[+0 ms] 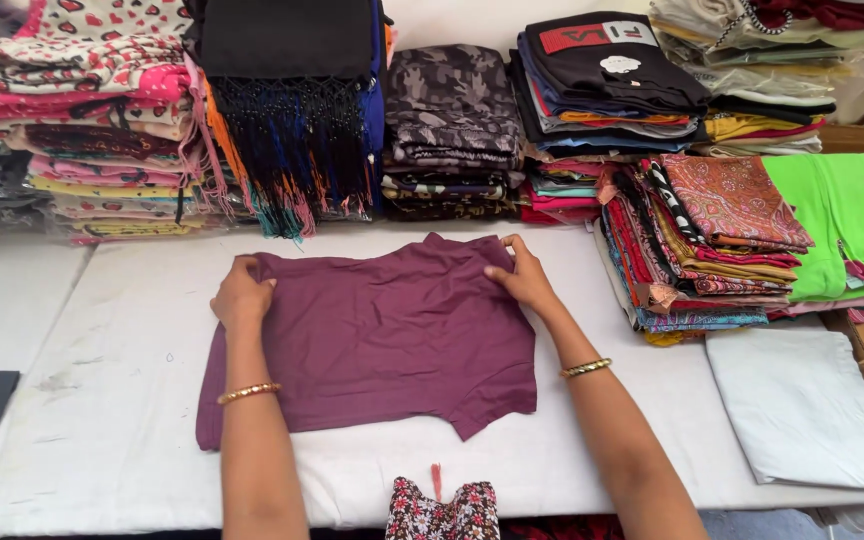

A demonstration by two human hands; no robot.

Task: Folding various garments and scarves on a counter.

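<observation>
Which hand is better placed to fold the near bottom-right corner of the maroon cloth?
Probably the right hand: it grips the maroon cloth at its far right edge, on that corner's side. The left hand holds the far left edge.

Red-white label, top black stack

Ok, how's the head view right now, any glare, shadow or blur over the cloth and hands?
Head view: even, soft light; maroon cloth sharp, no glare; left hand and right hand crisp, only faint shadows; slight overexposure at the top right corner.
</observation>
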